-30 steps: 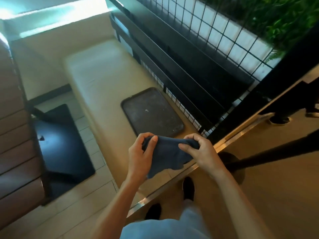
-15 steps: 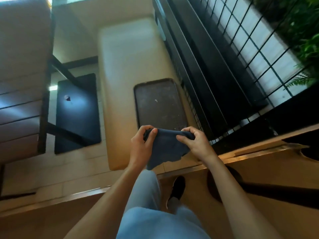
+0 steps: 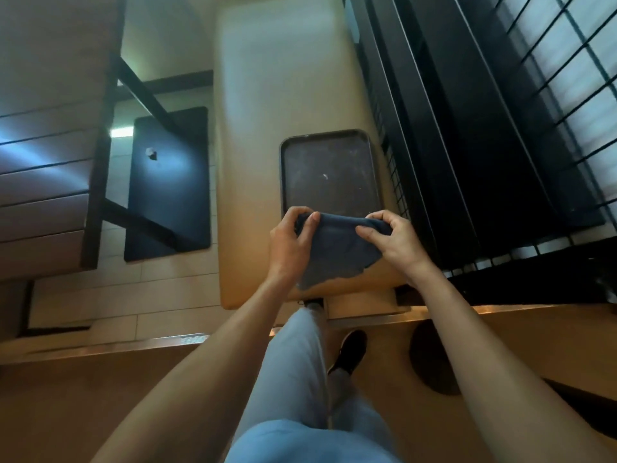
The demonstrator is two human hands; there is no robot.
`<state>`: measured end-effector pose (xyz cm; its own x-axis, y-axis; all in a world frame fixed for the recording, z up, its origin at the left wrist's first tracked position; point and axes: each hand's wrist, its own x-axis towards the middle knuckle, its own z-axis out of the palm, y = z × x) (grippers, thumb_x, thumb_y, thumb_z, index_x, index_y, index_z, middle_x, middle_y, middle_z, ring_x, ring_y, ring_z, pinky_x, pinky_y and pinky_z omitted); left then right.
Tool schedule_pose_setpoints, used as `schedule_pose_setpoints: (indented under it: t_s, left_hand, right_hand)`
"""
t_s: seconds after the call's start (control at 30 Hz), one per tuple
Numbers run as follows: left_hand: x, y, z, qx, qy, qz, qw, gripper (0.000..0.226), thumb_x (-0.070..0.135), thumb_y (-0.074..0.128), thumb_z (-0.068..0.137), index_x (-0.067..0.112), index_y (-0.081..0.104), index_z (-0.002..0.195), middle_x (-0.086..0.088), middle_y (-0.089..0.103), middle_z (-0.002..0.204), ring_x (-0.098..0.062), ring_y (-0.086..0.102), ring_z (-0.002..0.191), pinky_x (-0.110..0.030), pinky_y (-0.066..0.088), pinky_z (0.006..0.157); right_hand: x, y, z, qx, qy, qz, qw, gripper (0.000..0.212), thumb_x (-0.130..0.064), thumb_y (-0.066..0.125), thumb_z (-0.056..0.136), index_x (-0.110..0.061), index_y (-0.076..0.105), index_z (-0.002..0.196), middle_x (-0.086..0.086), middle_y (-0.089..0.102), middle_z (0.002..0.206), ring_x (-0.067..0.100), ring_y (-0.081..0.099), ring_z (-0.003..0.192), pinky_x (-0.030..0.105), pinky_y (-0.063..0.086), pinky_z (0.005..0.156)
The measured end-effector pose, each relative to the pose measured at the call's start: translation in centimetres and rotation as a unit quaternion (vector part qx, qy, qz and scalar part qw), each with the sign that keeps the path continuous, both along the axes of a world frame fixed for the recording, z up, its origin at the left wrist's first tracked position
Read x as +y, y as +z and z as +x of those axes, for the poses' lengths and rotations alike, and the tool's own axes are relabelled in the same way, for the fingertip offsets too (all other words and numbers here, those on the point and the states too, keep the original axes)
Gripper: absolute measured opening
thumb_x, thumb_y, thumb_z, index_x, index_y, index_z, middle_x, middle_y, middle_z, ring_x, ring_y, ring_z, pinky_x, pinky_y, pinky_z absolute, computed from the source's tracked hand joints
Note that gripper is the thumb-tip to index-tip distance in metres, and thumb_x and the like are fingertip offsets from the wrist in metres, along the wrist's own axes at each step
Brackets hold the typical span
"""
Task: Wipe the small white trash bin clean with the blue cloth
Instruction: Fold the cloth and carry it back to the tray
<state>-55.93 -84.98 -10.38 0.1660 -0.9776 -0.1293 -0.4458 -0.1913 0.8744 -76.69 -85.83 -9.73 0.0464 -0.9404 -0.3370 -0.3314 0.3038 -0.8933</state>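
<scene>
I have both hands out in front of me over the near end of a long beige cushioned bench [image 3: 283, 95]. My left hand [image 3: 290, 243] pinches the left end of the dark blue cloth [image 3: 337, 248], thumb on the near face and fingers curled over its top edge. My right hand [image 3: 395, 240] grips the right end the same way, fingers folded over the top and thumb pressed into the fabric. The cloth is stretched between them and hangs down in a loose, ragged-edged flap, clear of the bench.

Just beyond my knuckles a dark rectangular tray with rounded corners [image 3: 329, 172] lies flat on the bench, close to its right edge, with pale specks on its surface. A black metal grid railing [image 3: 500, 128] runs along the bench's right side. To the left, a black table top [image 3: 168, 182] stands above the pale tiled floor [image 3: 117, 295].

I can't see the small white trash bin.
</scene>
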Motion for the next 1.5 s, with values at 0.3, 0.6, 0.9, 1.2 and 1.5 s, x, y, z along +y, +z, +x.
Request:
schedule_pose_setpoints:
  t_s: [0.3, 0.6, 0.9, 1.2, 1.5]
  left_hand:
    - [-6.9, -5.8, 1.4, -0.004, 0.022, 0.019, 1.0, 0.021, 0.048, 0.058, 0.099, 0.03, 0.064, 0.109, 0.017, 0.065, 0.098, -0.001, 0.062, 0.094, -0.035, 0.058, 0.083]
    - [-13.1, -11.5, 2.1, 0.009, 0.044, 0.016, 0.999, 0.019, 0.043, 0.059, 0.1, 0.026, 0.064, 0.107, 0.017, 0.064, 0.096, 0.005, 0.061, 0.093, -0.019, 0.052, 0.074]
    - [-13.4, -17.5, 2.3, 0.004, 0.028, 0.05, 0.998, 0.015, 0.038, 0.062, 0.099, 0.025, 0.066, 0.104, 0.015, 0.067, 0.092, -0.002, 0.063, 0.09, -0.023, 0.051, 0.079]
    - [-16.3, -23.0, 2.7, -0.024, 0.051, 0.088, 0.995, 0.016, 0.044, 0.058, 0.099, 0.03, 0.066, 0.103, 0.014, 0.066, 0.089, -0.005, 0.063, 0.087, -0.036, 0.055, 0.081]
    - [-18.8, -25.4, 2.8, -0.119, 0.017, 0.11, 0.987, 0.019, 0.044, 0.053, 0.1, 0.035, 0.062, 0.115, 0.012, 0.064, 0.112, -0.012, 0.064, 0.103, -0.042, 0.055, 0.089]
  right_hand:
    - [-7.5, -4.8, 1.6, 0.027, 0.009, 0.013, 1.0, 0.022, -0.031, 0.07, 0.091, -0.019, 0.064, 0.108, -0.003, 0.061, 0.106, 0.014, 0.059, 0.102, 0.032, 0.052, 0.084]
    - [-14.0, -10.1, 2.7, 0.021, -0.002, 0.019, 1.0, 0.02, -0.027, 0.072, 0.09, -0.015, 0.066, 0.106, -0.007, 0.064, 0.092, 0.006, 0.061, 0.086, 0.023, 0.05, 0.074]
    - [-14.9, -15.7, 2.2, 0.065, 0.024, 0.122, 0.99, 0.017, -0.036, 0.071, 0.09, -0.026, 0.067, 0.103, -0.002, 0.069, 0.101, 0.016, 0.067, 0.093, 0.037, 0.056, 0.077]
    - [-18.7, -21.7, 3.3, 0.097, 0.001, 0.132, 0.986, 0.014, -0.031, 0.07, 0.09, -0.025, 0.068, 0.103, -0.007, 0.069, 0.097, 0.015, 0.067, 0.095, 0.04, 0.056, 0.086]
    - [-20.5, -24.5, 4.2, 0.201, 0.011, 0.07, 0.977, 0.017, -0.03, 0.066, 0.092, -0.025, 0.065, 0.109, -0.004, 0.062, 0.11, 0.014, 0.059, 0.103, 0.02, 0.041, 0.073]
